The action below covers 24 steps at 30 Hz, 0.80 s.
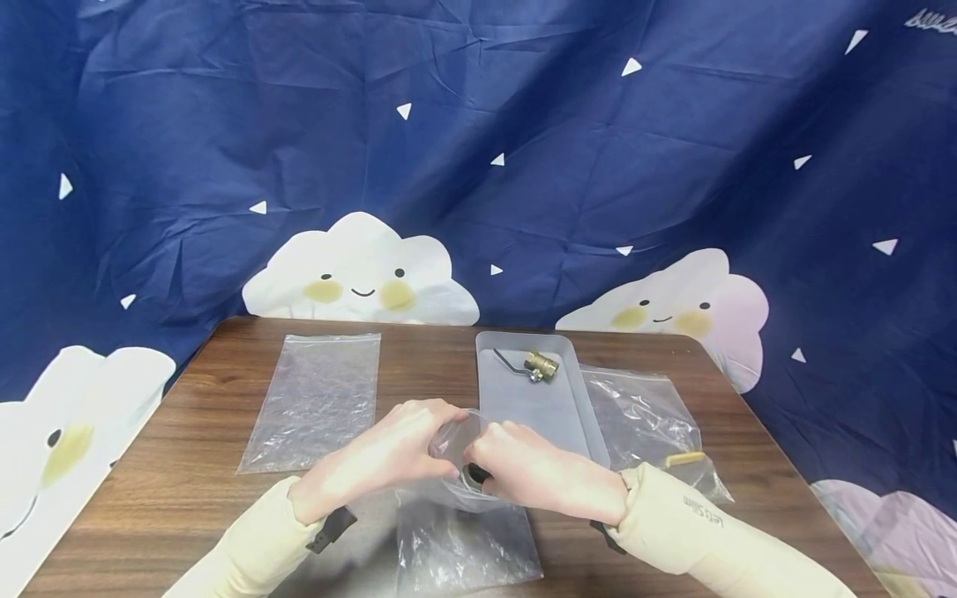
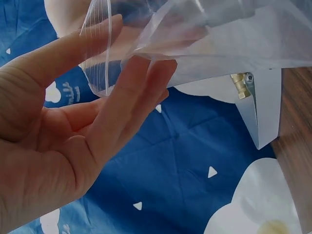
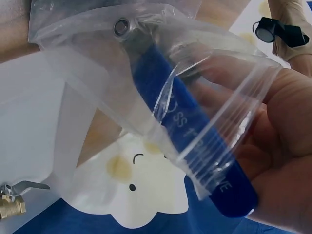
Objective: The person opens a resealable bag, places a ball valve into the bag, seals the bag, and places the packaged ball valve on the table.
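Note:
My left hand (image 1: 396,444) holds the mouth of a clear zip bag (image 2: 209,51), thumb on one side and fingers on the other. At the bag's mouth, my right hand (image 1: 516,465) grips a ball valve with a long blue lever (image 3: 180,109). The lever shows through the plastic in the right wrist view, its end sticking out past the zip edge. White lettering runs along it. My right fingers reach behind the lever; the valve body is mostly hidden. The head view shows only a dark round opening between the hands.
Behind the hands, a grey tray (image 1: 516,407) holds a brass ball valve (image 1: 542,365) with a grey lever. A flat zip bag (image 1: 314,403) lies at left. Another bag (image 1: 635,407), with a yellow strip (image 1: 684,458), lies right. More clear plastic (image 1: 467,548) lies below the hands.

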Each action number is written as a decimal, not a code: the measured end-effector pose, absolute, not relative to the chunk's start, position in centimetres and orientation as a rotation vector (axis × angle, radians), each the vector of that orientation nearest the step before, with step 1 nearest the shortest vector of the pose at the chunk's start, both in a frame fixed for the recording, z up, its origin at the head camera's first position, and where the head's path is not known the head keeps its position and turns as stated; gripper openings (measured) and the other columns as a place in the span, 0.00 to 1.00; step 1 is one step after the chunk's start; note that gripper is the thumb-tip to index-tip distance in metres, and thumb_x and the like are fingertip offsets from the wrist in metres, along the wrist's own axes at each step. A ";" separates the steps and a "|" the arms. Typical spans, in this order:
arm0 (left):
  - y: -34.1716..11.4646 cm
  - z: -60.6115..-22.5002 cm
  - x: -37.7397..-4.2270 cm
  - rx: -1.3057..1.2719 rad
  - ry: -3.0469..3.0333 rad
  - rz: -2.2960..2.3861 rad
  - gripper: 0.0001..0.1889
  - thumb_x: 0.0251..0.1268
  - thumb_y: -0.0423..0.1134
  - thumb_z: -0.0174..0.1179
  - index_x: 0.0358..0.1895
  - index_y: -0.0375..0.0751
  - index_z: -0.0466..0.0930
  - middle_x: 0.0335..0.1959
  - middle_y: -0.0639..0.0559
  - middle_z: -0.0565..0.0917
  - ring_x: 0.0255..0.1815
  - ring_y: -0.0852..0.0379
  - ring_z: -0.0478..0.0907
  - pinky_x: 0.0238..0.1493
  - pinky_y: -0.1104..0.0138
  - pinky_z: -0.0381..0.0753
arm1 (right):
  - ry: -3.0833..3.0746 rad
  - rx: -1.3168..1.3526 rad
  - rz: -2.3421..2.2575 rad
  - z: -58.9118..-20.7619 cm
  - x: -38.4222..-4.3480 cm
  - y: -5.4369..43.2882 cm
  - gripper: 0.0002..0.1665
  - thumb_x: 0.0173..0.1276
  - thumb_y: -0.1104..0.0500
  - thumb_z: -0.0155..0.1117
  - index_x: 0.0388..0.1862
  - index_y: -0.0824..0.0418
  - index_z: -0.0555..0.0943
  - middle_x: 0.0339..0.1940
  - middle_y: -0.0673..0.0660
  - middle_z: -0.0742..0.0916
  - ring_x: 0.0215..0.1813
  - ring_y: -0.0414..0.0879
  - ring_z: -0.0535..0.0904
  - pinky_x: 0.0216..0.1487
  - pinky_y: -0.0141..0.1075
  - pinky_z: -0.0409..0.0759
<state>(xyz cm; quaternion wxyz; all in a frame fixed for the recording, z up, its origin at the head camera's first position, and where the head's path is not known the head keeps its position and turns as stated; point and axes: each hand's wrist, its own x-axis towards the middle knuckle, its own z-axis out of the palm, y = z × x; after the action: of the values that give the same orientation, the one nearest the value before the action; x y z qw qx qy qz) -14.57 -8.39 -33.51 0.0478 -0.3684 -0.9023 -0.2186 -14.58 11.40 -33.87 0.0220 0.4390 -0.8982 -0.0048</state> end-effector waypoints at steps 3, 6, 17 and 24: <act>-8.3 -33.6 -14.6 -1.123 -2.759 -0.669 0.29 0.46 0.38 0.75 0.55 0.34 0.80 0.45 0.48 0.87 0.40 0.57 0.81 0.47 0.62 0.81 | -2.798 1.347 -0.038 -34.3 -14.4 11.3 0.11 0.46 0.65 0.76 0.23 0.53 0.82 0.21 0.44 0.81 0.23 0.36 0.71 0.22 0.30 0.70; -8.3 -33.7 -14.5 -1.132 -2.760 -0.647 0.28 0.47 0.39 0.74 0.54 0.34 0.80 0.44 0.49 0.86 0.41 0.55 0.81 0.46 0.62 0.80 | -2.774 1.347 -0.024 -34.6 -14.3 11.2 0.10 0.48 0.66 0.74 0.22 0.53 0.82 0.20 0.45 0.82 0.22 0.37 0.73 0.21 0.30 0.70; -8.6 -34.2 -14.6 -1.093 -2.789 -0.623 0.27 0.48 0.38 0.73 0.55 0.35 0.80 0.50 0.47 0.87 0.49 0.50 0.82 0.56 0.54 0.79 | -2.649 1.439 0.214 -30.9 -13.9 12.6 0.08 0.53 0.64 0.76 0.28 0.55 0.84 0.26 0.46 0.88 0.29 0.34 0.80 0.32 0.23 0.78; -8.7 -34.3 -14.7 -1.084 -2.809 -0.634 0.28 0.48 0.39 0.73 0.56 0.35 0.80 0.51 0.46 0.87 0.46 0.52 0.83 0.55 0.55 0.80 | -2.558 1.350 0.327 -29.7 -14.3 15.2 0.09 0.55 0.64 0.75 0.34 0.58 0.83 0.31 0.48 0.89 0.33 0.38 0.85 0.38 0.27 0.83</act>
<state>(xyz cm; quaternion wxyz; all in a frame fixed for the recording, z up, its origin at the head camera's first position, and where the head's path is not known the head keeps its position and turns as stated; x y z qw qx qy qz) -14.69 -8.72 -34.31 0.0324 -0.3521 -0.9125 -0.2058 -14.33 15.20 -29.70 0.1151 0.4606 -0.8730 0.1115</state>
